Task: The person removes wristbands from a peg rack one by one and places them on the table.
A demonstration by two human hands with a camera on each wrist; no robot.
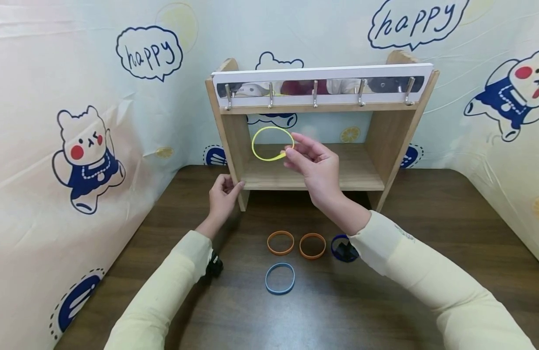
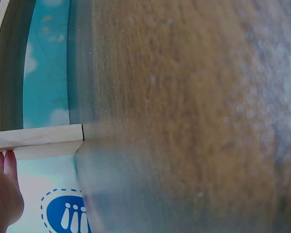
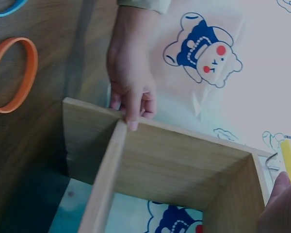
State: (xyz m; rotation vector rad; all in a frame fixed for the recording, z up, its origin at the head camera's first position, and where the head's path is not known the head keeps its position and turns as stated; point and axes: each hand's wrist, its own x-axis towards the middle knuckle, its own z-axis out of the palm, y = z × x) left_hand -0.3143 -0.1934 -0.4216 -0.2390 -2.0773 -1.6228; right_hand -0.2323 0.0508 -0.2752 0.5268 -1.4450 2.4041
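Between the thumb and fingers of my right hand [image 1: 315,165] a yellow wristband [image 1: 272,127] is pinched, held up in front of the wooden shelf [image 1: 313,181]. Its loop points left, below the row of metal hooks [image 1: 315,92] on the shelf's white front rail [image 1: 321,73]. My left hand [image 1: 223,194] grips the front edge of the shelf's left side panel, thumb on the front; the right wrist view shows this left hand [image 3: 133,77] from the other side. In the left wrist view, fingertips [image 2: 10,162] touch the panel edge.
On the dark wooden table lie two orange wristbands [image 1: 280,232] [image 1: 312,234], a light blue wristband [image 1: 280,293] and a dark blue wristband [image 1: 332,248] partly behind the right wrist's camera. A printed cloth [image 1: 164,121] surrounds the table at the back and sides.
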